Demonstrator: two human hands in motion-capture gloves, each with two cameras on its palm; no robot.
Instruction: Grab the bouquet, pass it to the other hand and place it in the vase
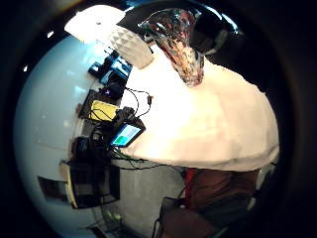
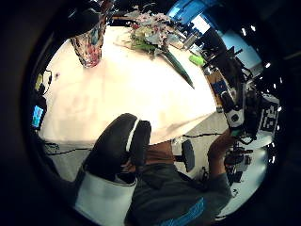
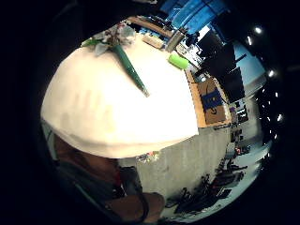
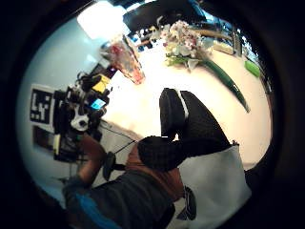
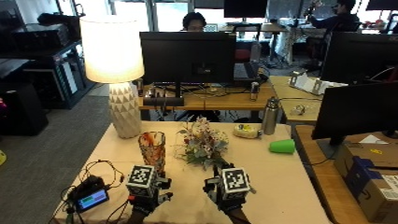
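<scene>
Bouquet point(image 5: 202, 145) lying on the table point(image 5: 283, 179) just ahead of the right hand point(image 5: 227, 187), vase point(image 5: 152, 148) upright ahead of the left hand point(image 5: 146, 189); both hands relaxed, grasping nothing.

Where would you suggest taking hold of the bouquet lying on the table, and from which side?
Probably by the green wrapped stem, coming down from above. The bouquet lies flat on the table, its narrow stem end toward the person and bare, while its blossoms are wide and fragile, close beside the vase.
</scene>
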